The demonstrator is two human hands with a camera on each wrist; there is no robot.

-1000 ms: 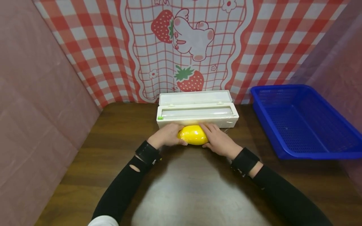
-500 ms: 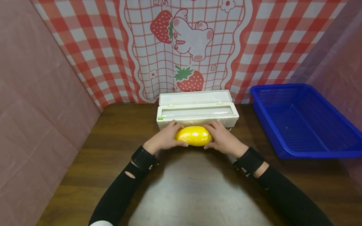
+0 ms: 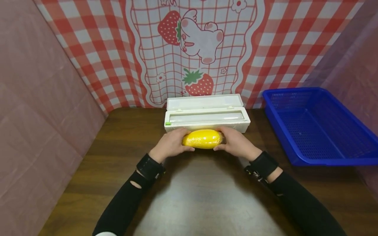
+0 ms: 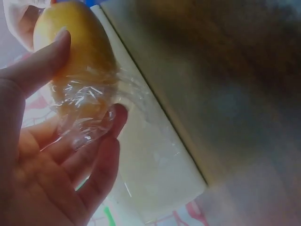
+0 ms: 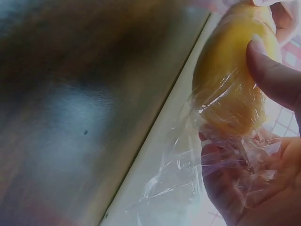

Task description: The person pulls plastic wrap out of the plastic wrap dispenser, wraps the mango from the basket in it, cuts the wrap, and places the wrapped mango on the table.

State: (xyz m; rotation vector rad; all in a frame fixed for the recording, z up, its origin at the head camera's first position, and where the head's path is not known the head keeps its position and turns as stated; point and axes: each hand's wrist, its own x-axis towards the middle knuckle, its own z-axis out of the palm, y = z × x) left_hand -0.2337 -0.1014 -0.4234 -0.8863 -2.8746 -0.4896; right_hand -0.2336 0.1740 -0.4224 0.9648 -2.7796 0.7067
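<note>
Fruit, yellow and oblong, lying crosswise between the left hand and the right hand. A red-and-white checked cloth hangs beyond both hands, its central panel printed with strawberries and a white animal. Pink drapes flank it, one well to the left of the left hand, the other far to the right of the right hand. Brown surface, beneath the hands and on their near side, carries a pale sheen. Blue basket, perforated, stands to the right of the right hand and apart from it. Black sleeves cover the forearms behind the hands. White box, long, sits just beyond the hands; its lid is raised, and a pale roll shows inside. Each hand pinches one end of the fruit, thumb on the near side, fingers behind the far side. Clear film is crinkled about both ends, against the fingers. Green tab marks the box's front edge, ahead of the left hand.
</note>
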